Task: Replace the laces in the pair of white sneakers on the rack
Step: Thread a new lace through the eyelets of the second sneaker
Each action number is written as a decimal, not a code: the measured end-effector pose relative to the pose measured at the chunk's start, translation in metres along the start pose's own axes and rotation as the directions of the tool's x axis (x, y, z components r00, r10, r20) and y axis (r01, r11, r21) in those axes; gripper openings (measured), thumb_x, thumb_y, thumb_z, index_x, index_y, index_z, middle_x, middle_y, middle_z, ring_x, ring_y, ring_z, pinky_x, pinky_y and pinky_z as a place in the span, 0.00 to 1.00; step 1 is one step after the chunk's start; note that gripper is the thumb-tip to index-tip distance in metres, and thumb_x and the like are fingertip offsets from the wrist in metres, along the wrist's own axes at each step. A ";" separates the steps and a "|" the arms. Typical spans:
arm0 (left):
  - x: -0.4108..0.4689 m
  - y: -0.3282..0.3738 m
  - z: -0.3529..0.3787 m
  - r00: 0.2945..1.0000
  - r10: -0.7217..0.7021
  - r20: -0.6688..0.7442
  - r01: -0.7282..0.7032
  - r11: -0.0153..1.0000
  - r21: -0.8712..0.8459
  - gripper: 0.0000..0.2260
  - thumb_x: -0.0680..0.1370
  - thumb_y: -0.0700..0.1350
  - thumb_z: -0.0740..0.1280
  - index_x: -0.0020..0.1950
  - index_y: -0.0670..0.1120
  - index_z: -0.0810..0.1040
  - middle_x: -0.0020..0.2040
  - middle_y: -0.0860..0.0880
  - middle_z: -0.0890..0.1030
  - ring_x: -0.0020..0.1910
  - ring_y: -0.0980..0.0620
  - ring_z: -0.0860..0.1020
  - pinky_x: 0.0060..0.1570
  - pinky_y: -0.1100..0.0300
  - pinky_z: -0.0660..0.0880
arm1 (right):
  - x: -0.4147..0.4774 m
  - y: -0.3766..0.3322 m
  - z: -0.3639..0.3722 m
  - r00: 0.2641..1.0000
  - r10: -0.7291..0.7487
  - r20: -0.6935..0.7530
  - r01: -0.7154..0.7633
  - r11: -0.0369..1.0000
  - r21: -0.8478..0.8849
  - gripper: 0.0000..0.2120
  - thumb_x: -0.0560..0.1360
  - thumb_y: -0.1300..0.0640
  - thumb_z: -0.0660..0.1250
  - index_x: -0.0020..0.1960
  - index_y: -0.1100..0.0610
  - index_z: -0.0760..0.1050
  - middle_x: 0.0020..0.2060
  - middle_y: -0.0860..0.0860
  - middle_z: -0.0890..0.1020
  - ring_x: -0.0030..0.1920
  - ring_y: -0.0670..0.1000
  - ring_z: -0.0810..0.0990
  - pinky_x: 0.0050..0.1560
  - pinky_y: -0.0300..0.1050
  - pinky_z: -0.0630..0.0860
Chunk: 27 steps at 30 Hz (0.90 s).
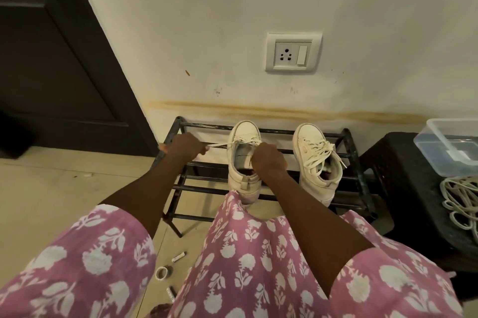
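Note:
Two white sneakers stand on a black metal rack [351,146] against the wall, toes to the wall. My left hand [185,148] pinches a white lace [219,146] and holds it stretched out to the left of the left sneaker [243,136]. Only its top eyelets near the toe still hold lace, and its tongue lies bare. My right hand [269,158] grips the left sneaker at its tongue and opening. The right sneaker [315,159] is fully laced, with loose ends hanging over its side.
A black stool [403,162] to the right carries a clear plastic box [450,146] and a pile of white laces [460,203]. A tape roll [163,272] and small tubes lie on the tiled floor. A dark door stands at left, a wall socket [293,52] above the rack.

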<state>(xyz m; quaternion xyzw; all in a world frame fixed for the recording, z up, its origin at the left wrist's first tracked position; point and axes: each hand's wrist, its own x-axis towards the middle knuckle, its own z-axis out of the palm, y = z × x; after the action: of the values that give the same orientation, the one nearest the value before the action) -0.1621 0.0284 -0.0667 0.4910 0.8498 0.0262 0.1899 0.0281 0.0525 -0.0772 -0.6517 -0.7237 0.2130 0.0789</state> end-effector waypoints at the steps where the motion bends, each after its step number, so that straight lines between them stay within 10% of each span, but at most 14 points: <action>1: 0.001 -0.009 0.000 0.999 -0.049 -0.016 0.050 0.998 0.049 0.18 0.77 0.55 0.65 0.55 0.41 0.79 0.49 0.47 0.76 0.60 0.44 0.74 0.67 0.40 0.58 | 0.000 0.000 0.000 1.000 -0.002 0.002 0.002 1.000 -0.002 0.13 0.79 0.60 0.58 0.60 0.62 0.75 0.54 0.57 0.80 0.53 0.57 0.80 0.45 0.46 0.75; 12: -0.013 -0.078 0.017 0.883 -0.451 -0.130 0.470 0.850 0.237 0.15 0.78 0.52 0.61 0.51 0.40 0.76 0.56 0.41 0.76 0.63 0.40 0.69 0.68 0.36 0.53 | -0.003 0.000 0.001 1.000 -0.005 -0.012 0.005 0.999 0.038 0.13 0.79 0.59 0.58 0.60 0.62 0.75 0.54 0.57 0.80 0.53 0.57 0.81 0.47 0.47 0.77; 20: 0.012 0.015 0.019 0.979 0.204 -0.007 -0.204 0.976 -0.076 0.17 0.80 0.48 0.60 0.67 0.45 0.74 0.68 0.44 0.73 0.68 0.44 0.69 0.68 0.50 0.63 | -0.004 0.002 0.001 0.999 -0.025 -0.024 0.026 0.999 0.019 0.13 0.80 0.60 0.58 0.60 0.63 0.75 0.54 0.58 0.79 0.53 0.57 0.80 0.46 0.46 0.75; 27: 0.006 0.049 0.025 0.960 0.265 -0.094 -0.281 0.908 -0.309 0.13 0.78 0.46 0.66 0.58 0.40 0.81 0.58 0.42 0.81 0.59 0.44 0.77 0.57 0.55 0.70 | -0.003 0.002 0.003 1.000 -0.011 -0.023 0.012 1.000 0.024 0.13 0.79 0.60 0.58 0.60 0.62 0.74 0.55 0.58 0.79 0.54 0.57 0.80 0.45 0.45 0.73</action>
<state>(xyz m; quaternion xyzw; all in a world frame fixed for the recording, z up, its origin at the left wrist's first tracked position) -0.1152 0.0550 -0.0800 0.5671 0.7615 0.2019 0.2403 0.0293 0.0492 -0.0802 -0.6490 -0.7238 0.2137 0.0963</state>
